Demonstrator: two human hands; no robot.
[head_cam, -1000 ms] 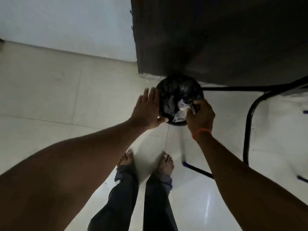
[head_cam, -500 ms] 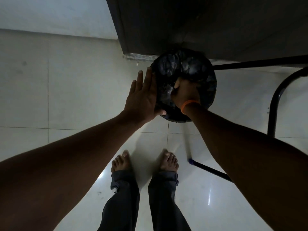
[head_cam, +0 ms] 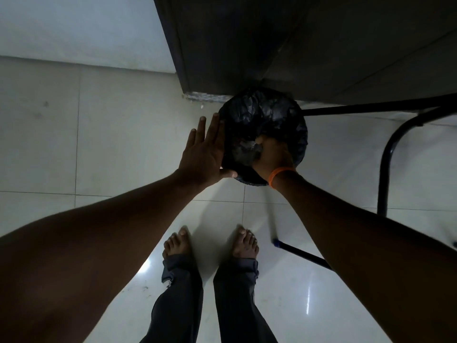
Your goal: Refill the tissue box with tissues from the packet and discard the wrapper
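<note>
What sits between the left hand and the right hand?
In the head view, the bin's black-lined rim and a crumpled wrapper separate left hand from right hand.

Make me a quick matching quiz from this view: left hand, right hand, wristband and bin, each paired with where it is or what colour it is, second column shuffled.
Column one:
1. left hand
2. right hand
3. wristband
4. bin

Column two:
A. orange
B. lined with a black bag, beside the dark cabinet
C. flat and open against the bin's outer side
D. reaching down inside the bin

Pairs: 1-C, 2-D, 3-A, 4-B
</note>
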